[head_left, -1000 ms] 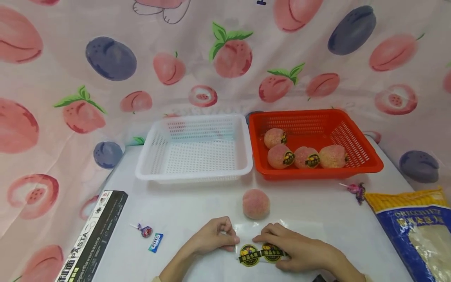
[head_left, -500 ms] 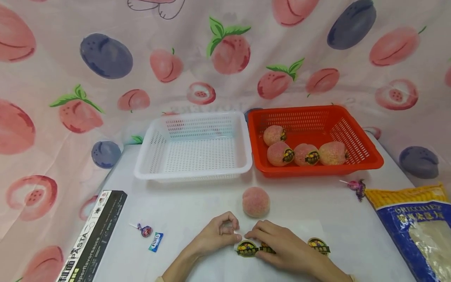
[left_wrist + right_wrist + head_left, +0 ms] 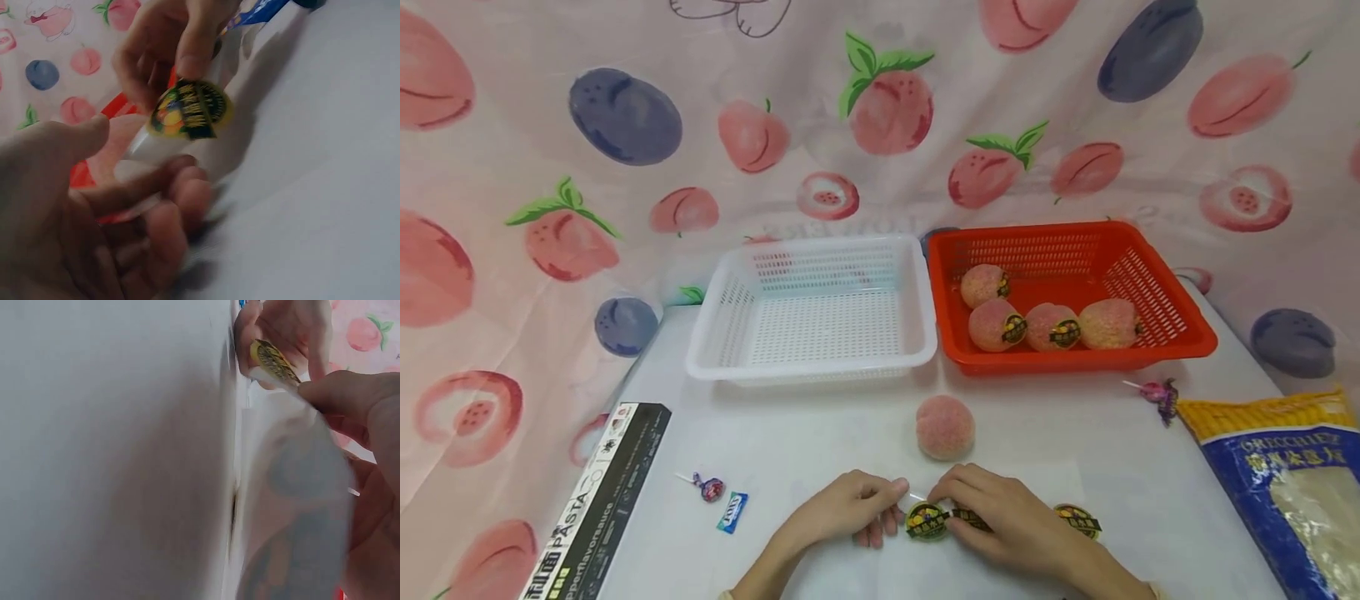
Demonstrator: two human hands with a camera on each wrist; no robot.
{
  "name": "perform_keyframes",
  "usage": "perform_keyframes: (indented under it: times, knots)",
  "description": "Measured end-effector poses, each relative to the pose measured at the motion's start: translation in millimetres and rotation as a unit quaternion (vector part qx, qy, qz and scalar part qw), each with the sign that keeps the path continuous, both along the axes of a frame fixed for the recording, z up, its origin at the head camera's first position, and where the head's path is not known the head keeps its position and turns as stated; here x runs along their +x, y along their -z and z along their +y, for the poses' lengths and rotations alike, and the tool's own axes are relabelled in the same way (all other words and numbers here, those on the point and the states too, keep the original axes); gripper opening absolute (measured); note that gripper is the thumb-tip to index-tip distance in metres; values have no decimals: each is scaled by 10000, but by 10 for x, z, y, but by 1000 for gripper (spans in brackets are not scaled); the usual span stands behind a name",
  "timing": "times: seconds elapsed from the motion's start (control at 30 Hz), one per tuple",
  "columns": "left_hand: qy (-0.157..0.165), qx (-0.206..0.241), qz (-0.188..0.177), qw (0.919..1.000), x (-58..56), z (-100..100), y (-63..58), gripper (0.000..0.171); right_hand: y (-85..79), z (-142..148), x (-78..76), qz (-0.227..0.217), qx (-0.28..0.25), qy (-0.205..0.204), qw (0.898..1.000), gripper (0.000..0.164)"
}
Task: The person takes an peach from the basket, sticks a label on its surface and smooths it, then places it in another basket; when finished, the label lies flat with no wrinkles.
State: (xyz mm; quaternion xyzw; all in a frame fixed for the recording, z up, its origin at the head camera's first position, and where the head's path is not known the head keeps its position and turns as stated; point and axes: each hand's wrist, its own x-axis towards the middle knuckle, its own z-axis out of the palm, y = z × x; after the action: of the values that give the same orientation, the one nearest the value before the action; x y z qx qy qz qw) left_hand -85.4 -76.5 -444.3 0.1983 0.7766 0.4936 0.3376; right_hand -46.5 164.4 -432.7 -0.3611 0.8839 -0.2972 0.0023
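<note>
My right hand (image 3: 1011, 521) pinches a sheet of round black-and-gold fruit stickers (image 3: 927, 521) between thumb and fingers. The sheet's left end is bent up off the table, with one sticker at that end. My left hand (image 3: 853, 507) is beside this end, its thumb apart from its loosely bent fingers in the left wrist view. There, the index fingertip is close under the sheet edge (image 3: 144, 147); whether it touches I cannot tell. Another sticker (image 3: 1077, 521) shows right of my right hand. A peach (image 3: 945, 427) without a visible sticker sits just beyond the hands.
At the back are a white basket (image 3: 812, 371) and a red basket (image 3: 1075, 360) with several stickered peaches (image 3: 997, 325). A pasta box (image 3: 598, 500), a lollipop (image 3: 709, 489) and a small candy (image 3: 732, 512) lie left; another lollipop (image 3: 1157, 396) and a pasta bag (image 3: 1285, 475) lie right.
My right hand has moved left along the sheet, uncovering a sticker on its right. The sheet's left end now bends up. My left thumb and fingers have spread apart.
</note>
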Motion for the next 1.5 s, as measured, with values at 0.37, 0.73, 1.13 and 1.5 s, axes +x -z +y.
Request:
perform_keyframes:
  times: [0.37, 0.73, 1.13, 1.5]
  knots:
    - [-749, 645, 1084, 9892, 66, 151, -117, 15, 55, 7, -8, -93, 172, 12, 9998, 33]
    - [-777, 1214, -54, 9895, 8, 143, 235, 27, 40, -61, 46, 622, 228, 299, 9974, 29]
    - [-916, 833, -169, 9922, 20, 111, 201, 23, 13, -87, 78, -231, -422, -139, 9987, 18]
    - [-712, -1558, 2347, 9569, -16, -41, -174, 23, -90, 171, -163, -2343, -1698, 629, 9551, 12]
